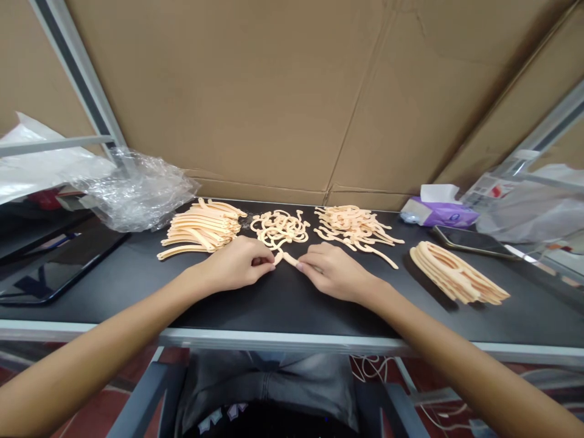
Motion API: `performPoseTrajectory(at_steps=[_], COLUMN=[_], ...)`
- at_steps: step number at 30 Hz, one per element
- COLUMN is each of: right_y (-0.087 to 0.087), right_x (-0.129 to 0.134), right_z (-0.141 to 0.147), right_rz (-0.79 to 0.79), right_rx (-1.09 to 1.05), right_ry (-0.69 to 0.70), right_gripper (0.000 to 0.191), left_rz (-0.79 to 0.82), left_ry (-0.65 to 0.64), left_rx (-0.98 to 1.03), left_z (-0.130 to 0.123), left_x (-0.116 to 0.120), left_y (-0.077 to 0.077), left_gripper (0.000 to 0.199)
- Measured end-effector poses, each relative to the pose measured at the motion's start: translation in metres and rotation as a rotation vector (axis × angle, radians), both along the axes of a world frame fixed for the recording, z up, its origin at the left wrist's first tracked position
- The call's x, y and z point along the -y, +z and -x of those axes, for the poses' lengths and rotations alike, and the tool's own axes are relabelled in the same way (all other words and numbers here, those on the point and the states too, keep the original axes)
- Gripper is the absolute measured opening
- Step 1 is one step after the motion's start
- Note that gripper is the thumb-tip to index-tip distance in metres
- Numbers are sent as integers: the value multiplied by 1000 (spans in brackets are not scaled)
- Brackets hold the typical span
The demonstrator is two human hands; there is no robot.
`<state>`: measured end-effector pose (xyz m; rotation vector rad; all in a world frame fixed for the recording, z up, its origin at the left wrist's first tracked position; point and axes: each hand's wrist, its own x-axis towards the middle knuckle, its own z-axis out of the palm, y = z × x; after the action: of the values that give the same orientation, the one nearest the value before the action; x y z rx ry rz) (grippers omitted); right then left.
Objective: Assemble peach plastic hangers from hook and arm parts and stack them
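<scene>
My left hand point(241, 263) is closed in a pinch on the end of a small peach-coloured curved piece point(278, 258). My right hand point(335, 271) pinches another short peach-coloured piece point(290, 260), and the two pieces meet or nearly meet between my fingertips. Most of each piece is covered by the fingers, so I cannot tell whether they are joined. Just beyond them lies a small heap of curled, hook-like peach pieces point(280, 228). Beside my left hand is a stack of long curved strips point(201, 228). Past my right hand sits a pile of thin wavy pieces point(353, 225).
At the right lies a stack of flat peach pieces with oval openings point(456, 274). Behind it are a phone point(474, 240) and a purple tissue pack point(442, 210). Clear plastic wrap point(137, 188) and a dark glossy tray-like object point(59, 264) lie left. Cardboard point(250, 91) stands behind the black table point(274, 313).
</scene>
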<state>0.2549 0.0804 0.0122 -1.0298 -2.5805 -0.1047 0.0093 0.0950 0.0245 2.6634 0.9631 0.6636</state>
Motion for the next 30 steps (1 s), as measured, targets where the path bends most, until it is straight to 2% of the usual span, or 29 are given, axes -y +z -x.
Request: performPoseTrajectory(at_steps=[4,7,10,12,14,17,19,21,24,30], right_y=[-4,-3,-1,-4,-12,-27,-35,-40,-42,-40], right_x=[-2,5,22,37,54,74,80,82,81,83], right_z=[-2,-9,-24,-38,-52,-71,-77,-79,-76,-70], right_rz=[2,28,11,-18,-21,8,44,73,77,75], right_rx=[-13,-94,-198,-239,-226,-133,-63,-4,43,58], right_ry=[-57,-81,-137,-206,-329,-454,-510,-531,-543,-591], right_gripper=[33,30,32,37,46,63,69,71,71,76], left_rz=[-49,-59,-124,-231,-293,-343,-384,-410,-401,-381], left_ry=[-12,3,64,155,240,382,439,471,469,497], left_rx=[14,-14,-55,-22,-45,-102,-194,-285,-354,-393], left_z=[-1,0,11,26,47,77,90,95,93,88], left_x=[-4,-2,14,34,57,87,97,100,98,98], left_y=[-6,-1,6,5,-3,-25,-40,-50,-55,-49], left_gripper=[17,19,28,34,37,51,64,69,70,70])
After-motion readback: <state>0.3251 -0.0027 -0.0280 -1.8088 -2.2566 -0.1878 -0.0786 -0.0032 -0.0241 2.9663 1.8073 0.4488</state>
